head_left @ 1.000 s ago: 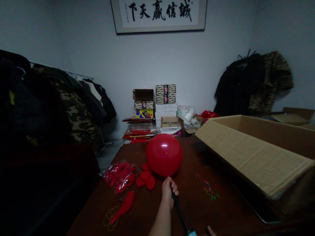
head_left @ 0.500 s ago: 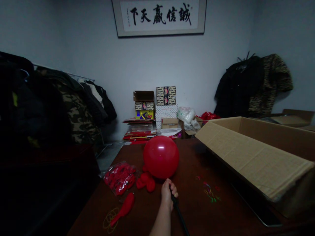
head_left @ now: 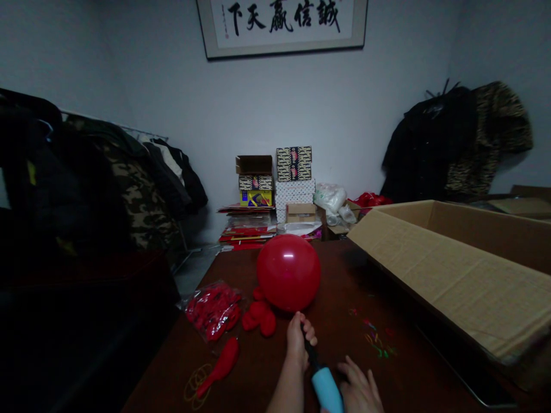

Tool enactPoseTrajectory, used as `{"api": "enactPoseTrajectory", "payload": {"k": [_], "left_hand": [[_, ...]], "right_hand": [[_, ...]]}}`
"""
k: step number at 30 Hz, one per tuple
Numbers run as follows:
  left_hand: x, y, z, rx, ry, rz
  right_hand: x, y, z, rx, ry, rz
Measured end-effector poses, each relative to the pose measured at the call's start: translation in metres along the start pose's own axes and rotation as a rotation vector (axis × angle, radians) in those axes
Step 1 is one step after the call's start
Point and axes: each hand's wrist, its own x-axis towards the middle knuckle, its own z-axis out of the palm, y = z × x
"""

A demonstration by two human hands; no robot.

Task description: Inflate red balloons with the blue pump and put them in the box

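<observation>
A blown-up red balloon (head_left: 288,272) sits on the tip of a hand pump whose black nozzle leads back to a light-blue barrel (head_left: 327,389). My left hand (head_left: 299,340) is closed around the balloon's neck and the nozzle, just under the balloon. My right hand (head_left: 359,390) lies beside the blue barrel at the bottom edge; its fingers are only partly spread and its grip on the pump is hidden. All of this hovers over a dark brown table (head_left: 387,378).
A bag of red balloons (head_left: 212,308), loose flat red balloons (head_left: 259,317), one long flat balloon (head_left: 220,363) and rubber bands (head_left: 196,380) lie at left. Coloured bands (head_left: 375,338) lie right of the pump. A large open cardboard box (head_left: 456,269) fills the right side. Stacked boxes stand beyond the table.
The blue pump barrel and my right hand have come up into view at the bottom. The balloon and my left hand have stayed almost in place; the camera has shifted slightly.
</observation>
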Motion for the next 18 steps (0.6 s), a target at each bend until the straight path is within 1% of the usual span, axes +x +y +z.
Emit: {"api": "enactPoseTrajectory", "payload": {"k": [3,8,14,18], "left_hand": [[0.001,0.002,-0.001,0.010,-0.017,-0.004],[0.000,0.002,0.002,0.035,-0.028,0.000],[-0.004,0.002,0.005,0.049,-0.024,-0.006],[-0.005,0.001,0.006,0.057,-0.023,0.002]], "right_hand": [[0.010,-0.009,-0.008,0.015,-0.018,-0.023],[0.009,-0.012,-0.011,0.011,-0.069,0.006],[0.002,-0.010,-0.005,-0.014,-0.062,0.034],[-0.005,-0.008,0.007,-0.046,0.003,0.043]]}}
